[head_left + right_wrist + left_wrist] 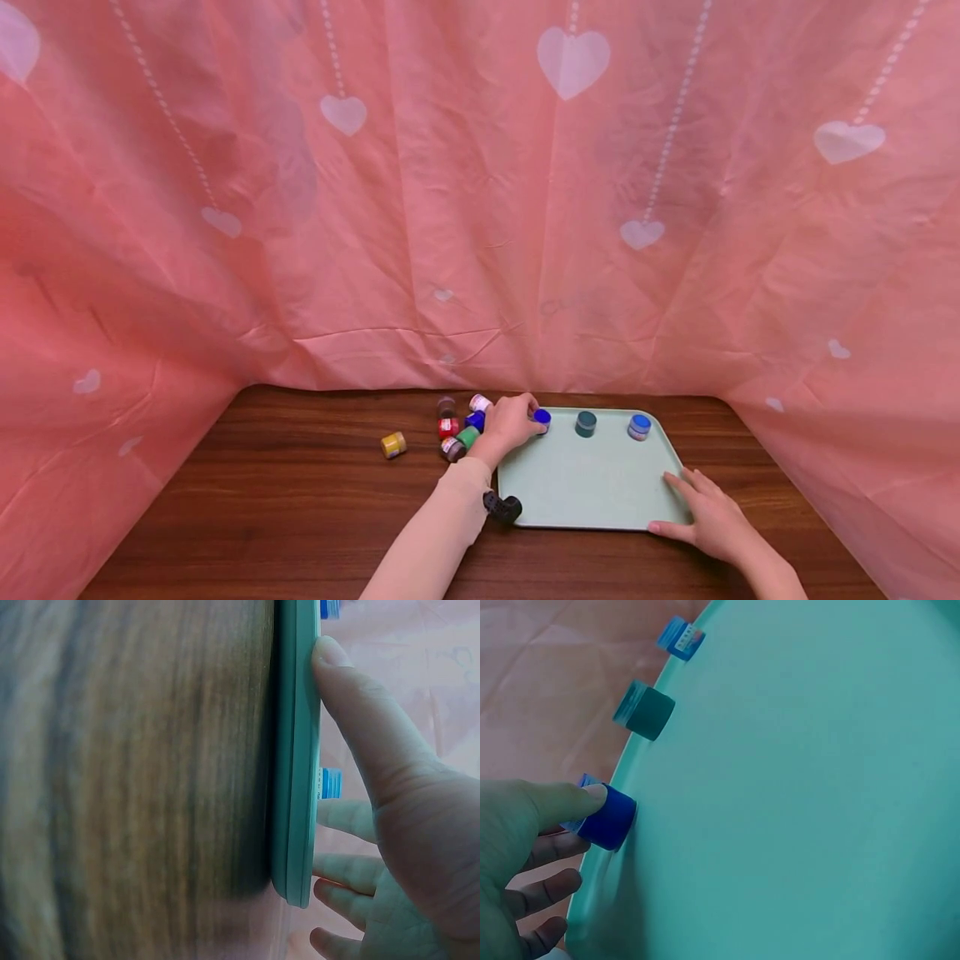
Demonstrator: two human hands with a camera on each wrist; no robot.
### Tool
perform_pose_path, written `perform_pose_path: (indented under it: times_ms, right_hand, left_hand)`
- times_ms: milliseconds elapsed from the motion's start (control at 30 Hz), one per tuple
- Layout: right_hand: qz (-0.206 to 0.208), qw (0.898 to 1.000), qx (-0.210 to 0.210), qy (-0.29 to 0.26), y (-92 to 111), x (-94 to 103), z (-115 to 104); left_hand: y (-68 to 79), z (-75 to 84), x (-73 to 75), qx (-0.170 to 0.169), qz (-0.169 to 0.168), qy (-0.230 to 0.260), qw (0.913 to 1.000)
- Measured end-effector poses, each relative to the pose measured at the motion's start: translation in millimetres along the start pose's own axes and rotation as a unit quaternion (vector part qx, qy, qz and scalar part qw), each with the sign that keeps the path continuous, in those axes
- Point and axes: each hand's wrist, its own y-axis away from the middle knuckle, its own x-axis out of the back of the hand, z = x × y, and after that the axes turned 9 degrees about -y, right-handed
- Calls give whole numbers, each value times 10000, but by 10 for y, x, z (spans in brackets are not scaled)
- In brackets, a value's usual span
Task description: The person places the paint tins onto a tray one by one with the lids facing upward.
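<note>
My left hand [510, 427] pinches a dark blue paint jar [609, 819] between thumb and finger at the back left of the pale green tray [592, 492]. In the left wrist view the jar's base meets the tray, and the other fingers spread loosely beside it. Along the tray's back edge stand a dark teal jar [586, 424] and a lighter blue jar [639, 427]. At the front right corner my right hand [708, 515] rests with fingers spread, its thumb touching the rim [306, 787] in the right wrist view.
Left of the tray, several jars are grouped on the wooden table [300, 500], among them a red jar [447, 427] and a green jar [467, 437]. A yellow jar [393, 445] lies apart, farther left. A pink curtain [465, 208] hangs behind.
</note>
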Motion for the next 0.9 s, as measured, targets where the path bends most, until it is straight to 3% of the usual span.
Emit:
perform_pose_path:
  times_ms: [500, 900]
  right_hand:
    - [-29, 10000, 4, -80, 13, -7, 2]
    - [-91, 9999, -30, -78, 1, 2, 5]
  left_hand:
    - [55, 51, 37, 137, 57, -318, 9994]
    - [294, 82, 395, -228, 437, -259, 9984]
